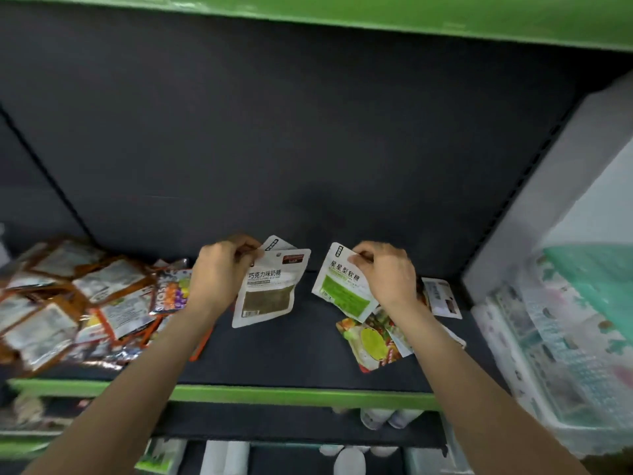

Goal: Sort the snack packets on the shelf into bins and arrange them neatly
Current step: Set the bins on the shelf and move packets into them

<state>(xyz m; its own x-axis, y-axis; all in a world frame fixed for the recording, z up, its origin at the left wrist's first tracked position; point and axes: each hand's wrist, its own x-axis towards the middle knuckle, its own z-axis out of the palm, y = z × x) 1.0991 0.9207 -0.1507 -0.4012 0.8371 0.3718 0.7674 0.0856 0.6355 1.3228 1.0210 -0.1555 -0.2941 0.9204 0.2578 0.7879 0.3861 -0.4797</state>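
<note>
We pinch a white flat pouch with brown panel (269, 289) by its top edge in our left hand (219, 272); right hand (387, 272) grips a white-and-green flat pouch (342, 289), both just above the dark shelf board (274, 354). Light, floppy, slick film: hold near top seam.

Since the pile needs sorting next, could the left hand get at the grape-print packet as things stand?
Probably not straight away: the left hand already holds white packets. The grape-print packet lies uncovered just beside it.
</note>
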